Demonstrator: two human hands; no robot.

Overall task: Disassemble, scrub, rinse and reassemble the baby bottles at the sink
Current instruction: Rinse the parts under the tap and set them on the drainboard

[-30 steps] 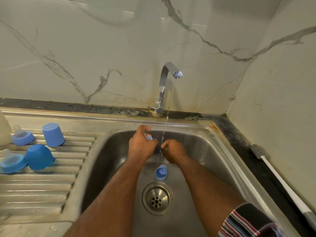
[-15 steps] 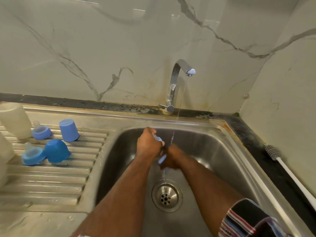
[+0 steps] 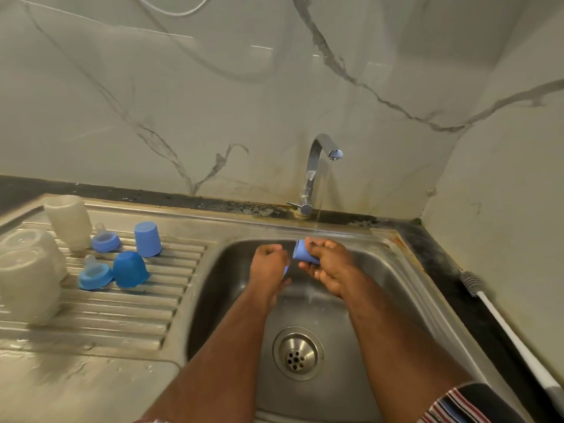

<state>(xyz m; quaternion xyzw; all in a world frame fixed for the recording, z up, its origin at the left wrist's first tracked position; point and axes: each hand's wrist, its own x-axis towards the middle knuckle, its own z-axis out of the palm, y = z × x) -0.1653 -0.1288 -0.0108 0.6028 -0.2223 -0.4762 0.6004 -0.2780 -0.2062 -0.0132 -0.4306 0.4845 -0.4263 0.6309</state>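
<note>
Over the steel sink (image 3: 396,288), my right hand (image 3: 331,265) grips a light blue bottle cap (image 3: 302,251) lying on its side, just left of the thin water stream from the tap (image 3: 317,166). My left hand (image 3: 268,265) is curled beside it, and a sliver of a blue part (image 3: 286,270) shows at its fingers. On the draining board (image 3: 122,312) stand two blue caps (image 3: 148,239) (image 3: 130,269), two blue collars with clear teats (image 3: 105,239) (image 3: 94,274), and three upturned clear bottles (image 3: 68,222) (image 3: 27,285).
The drain strainer (image 3: 297,357) sits at the basin's middle front. A white-handled bottle brush (image 3: 500,325) lies on the dark counter along the right wall. Marble walls close the back and right side.
My right hand has picked the blue cap up from the basin floor and raised it toward the stream. The view has shifted left, showing the clear bottles.
</note>
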